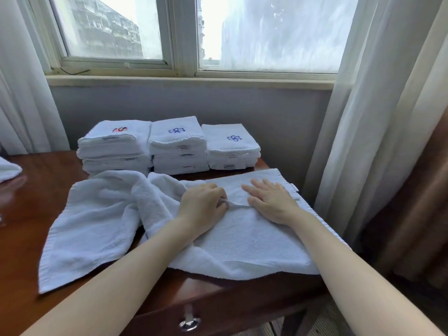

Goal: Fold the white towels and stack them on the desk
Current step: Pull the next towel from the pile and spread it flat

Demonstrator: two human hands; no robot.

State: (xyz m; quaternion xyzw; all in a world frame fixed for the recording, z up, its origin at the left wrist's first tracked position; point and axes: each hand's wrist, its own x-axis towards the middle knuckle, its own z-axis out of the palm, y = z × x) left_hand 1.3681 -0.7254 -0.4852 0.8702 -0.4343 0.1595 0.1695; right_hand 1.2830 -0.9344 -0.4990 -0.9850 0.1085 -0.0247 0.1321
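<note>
Towel (242, 241) lies spread on the desk (218, 304) under both my hands: left hand (203, 204) pinches a fold, right hand (271, 200) presses flat beside it. Three stacks (177, 146) sit beyond my fingers.

A dark red-brown wooden desk (48, 180) stands under the window, with a metal drawer handle (189, 322) on its near front. Along its far edge sit three stacks of folded white towels in a row: the left stack (114, 146), with a red mark on top, touches the middle stack (178, 146). The lower right stack (231, 149) sits just beside that, and both carry a blue flower mark. Near them a loose towel (97, 226) covers much of the top. It is flat on the right, hanging over the near edge, and rumpled on the left against the left stack. Part of another towel (8, 169) shows at the far left.
</note>
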